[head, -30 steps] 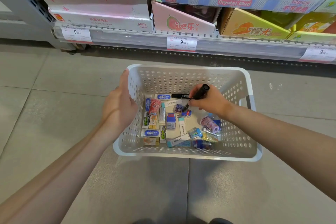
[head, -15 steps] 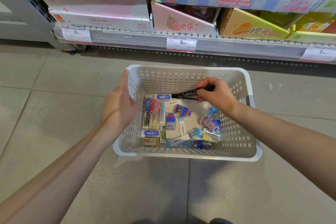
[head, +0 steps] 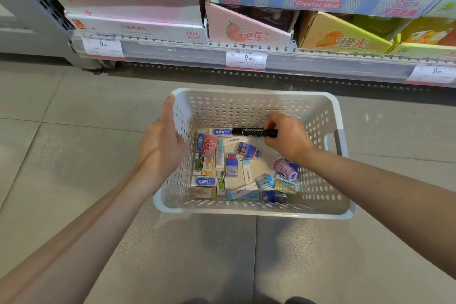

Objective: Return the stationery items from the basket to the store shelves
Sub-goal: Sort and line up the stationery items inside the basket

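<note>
Since a moment ago the black marker [head: 254, 132] has swung level, its tip now pointing left. Nearest me, the white basket [head: 246, 210] sits on the tiled floor [head: 74, 143], with erasers [head: 203, 181] and other small stationery scattered over its bottom. Fingers of the right hand [head: 287, 139] curl round the marker above the basket's far end. Flat and straight-fingered, the left hand [head: 161, 147] presses the basket's left wall. Beyond, the shelf [head: 197, 50] carries boxed goods and price tags [head: 246, 59].
</note>
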A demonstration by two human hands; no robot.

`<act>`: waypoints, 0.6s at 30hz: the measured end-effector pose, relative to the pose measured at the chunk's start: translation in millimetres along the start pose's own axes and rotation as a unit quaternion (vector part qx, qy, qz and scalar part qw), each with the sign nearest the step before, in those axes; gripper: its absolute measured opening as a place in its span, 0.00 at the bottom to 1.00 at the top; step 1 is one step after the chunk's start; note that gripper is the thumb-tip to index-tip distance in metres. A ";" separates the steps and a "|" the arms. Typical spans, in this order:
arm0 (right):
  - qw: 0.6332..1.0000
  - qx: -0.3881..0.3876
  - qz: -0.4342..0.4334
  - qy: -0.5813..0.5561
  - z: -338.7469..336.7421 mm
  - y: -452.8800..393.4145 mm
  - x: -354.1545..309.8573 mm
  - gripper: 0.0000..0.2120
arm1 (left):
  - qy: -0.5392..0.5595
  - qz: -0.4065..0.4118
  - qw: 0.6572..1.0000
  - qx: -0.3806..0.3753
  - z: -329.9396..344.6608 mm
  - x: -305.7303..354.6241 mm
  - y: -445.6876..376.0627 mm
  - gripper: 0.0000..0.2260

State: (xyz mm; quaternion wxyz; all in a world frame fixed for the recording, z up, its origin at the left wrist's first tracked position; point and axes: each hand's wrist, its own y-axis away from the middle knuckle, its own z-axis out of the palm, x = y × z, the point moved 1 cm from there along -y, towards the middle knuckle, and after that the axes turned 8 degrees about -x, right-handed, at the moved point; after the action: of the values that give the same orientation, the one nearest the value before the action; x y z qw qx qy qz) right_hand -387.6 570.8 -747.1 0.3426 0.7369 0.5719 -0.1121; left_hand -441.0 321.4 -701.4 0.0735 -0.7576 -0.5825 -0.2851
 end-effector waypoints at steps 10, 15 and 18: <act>0.988 -0.013 -0.021 0.154 3.6 0.5 1.4 0.13 | 0.005 0.000 1.000 0.001 0.9 1.1 1.4 0.32; 0.962 -0.035 0.008 0.270 8.5 -7.7 4.6 0.13 | 0.005 0.008 1.000 -0.003 0.3 1.4 1.4 0.32; 0.922 -0.064 0.005 0.382 11.7 -11.4 2.4 0.13 | 0.000 -0.005 1.000 -0.004 0.2 1.6 0.5 0.33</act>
State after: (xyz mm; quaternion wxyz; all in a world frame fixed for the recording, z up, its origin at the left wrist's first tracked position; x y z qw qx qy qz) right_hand -394.7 566.5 -761.4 0.1451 0.7029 0.6619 0.2163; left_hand -440.2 322.7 -700.6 0.0687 -0.7554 -0.5847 -0.2876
